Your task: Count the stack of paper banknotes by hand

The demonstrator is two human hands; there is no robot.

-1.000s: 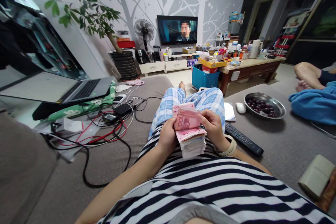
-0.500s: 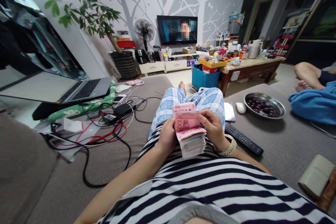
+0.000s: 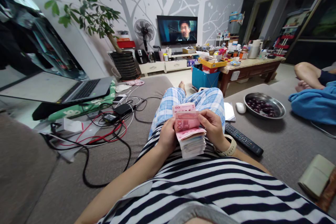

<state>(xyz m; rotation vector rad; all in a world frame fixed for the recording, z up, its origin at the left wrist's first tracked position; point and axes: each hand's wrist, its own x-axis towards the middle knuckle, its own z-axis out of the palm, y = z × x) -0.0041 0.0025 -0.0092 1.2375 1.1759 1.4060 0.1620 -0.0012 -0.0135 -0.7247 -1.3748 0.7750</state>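
A folded stack of banknotes (image 3: 193, 143), pink and marked 100 on the upper notes, lies over my lap. My left hand (image 3: 168, 134) is closed round the stack's left side, its fingers partly hidden behind the notes. With thumb and forefinger, my right hand (image 3: 212, 126) pinches the right edge of a raised pink banknote (image 3: 187, 120). Behind that note, the far end of the stack sticks up with another 100 showing. The lower part fans out toward my striped shirt. A pale watch (image 3: 231, 147) is on my right wrist.
To my right on the sofa are a remote control (image 3: 244, 140), a white mouse (image 3: 240, 107), a steel bowl (image 3: 282, 112) of dark round fruit and a wallet (image 3: 316, 175). On the left lie tangled cables (image 3: 118, 131) and an open laptop (image 3: 91, 89). Another person's leg (image 3: 309, 75) shows far right.
Both hands and the banknotes stay almost exactly where they were. Only the picture on the television differs.
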